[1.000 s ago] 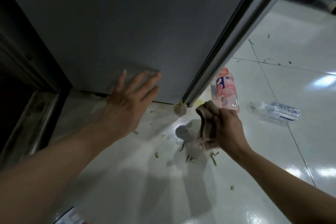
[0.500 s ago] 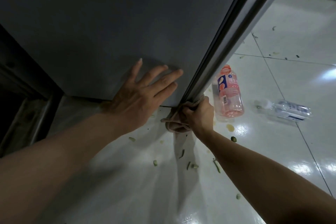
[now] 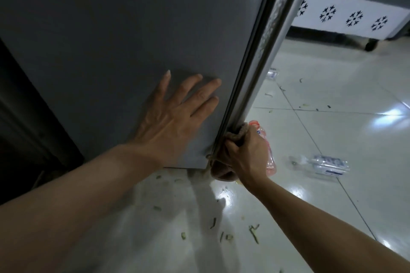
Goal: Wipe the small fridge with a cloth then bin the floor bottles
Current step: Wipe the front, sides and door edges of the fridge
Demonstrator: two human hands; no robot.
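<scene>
The grey side of the small fridge (image 3: pixel 111 40) fills the upper left. My left hand (image 3: pixel 175 115) lies flat on it, fingers spread, near its lower corner. My right hand (image 3: pixel 246 153) grips a brown cloth (image 3: pixel 221 170) and presses it against the fridge's front edge strip (image 3: pixel 255 62) near the bottom. A pink-tinted bottle (image 3: pixel 269 157) lies on the floor just behind that hand, mostly hidden. A clear bottle (image 3: pixel 326 164) lies further right on the tiles. Another clear bottle (image 3: pixel 272 73) peeks out beside the fridge's edge.
Glossy white floor tiles (image 3: pixel 332 128) carry scattered green scraps (image 3: pixel 254 231) near my arms. A white cabinet with snowflake cutouts (image 3: pixel 355 17) on castors stands at the back right. A dark gap (image 3: pixel 26 128) runs along the fridge's left.
My right hand brought the cloth from the floor up onto the fridge's front edge and slid it slightly higher. My left hand moved up the side panel. The view tilted upward.
</scene>
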